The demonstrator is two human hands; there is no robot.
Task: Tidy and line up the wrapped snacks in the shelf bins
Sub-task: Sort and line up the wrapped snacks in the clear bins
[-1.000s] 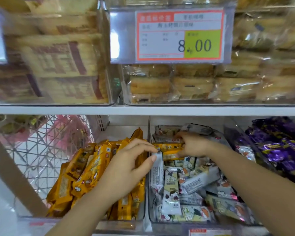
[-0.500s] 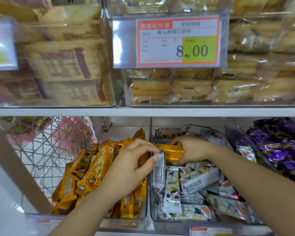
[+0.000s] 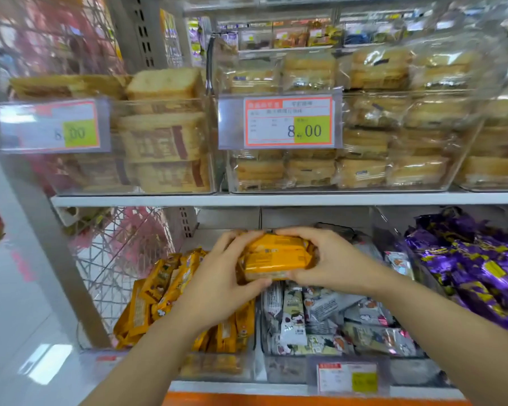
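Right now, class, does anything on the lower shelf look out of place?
Yes: grey packs lie jumbled at all angles in the middle bin; left hand and right hand grip an orange bundle above it.

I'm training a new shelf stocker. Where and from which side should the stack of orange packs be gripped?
By its two short ends, one hand from each side, as the left hand and right hand grip it. The stack of orange packs lies level and lengthways, several loose packs piled; pressing the ends inward should keep them aligned.
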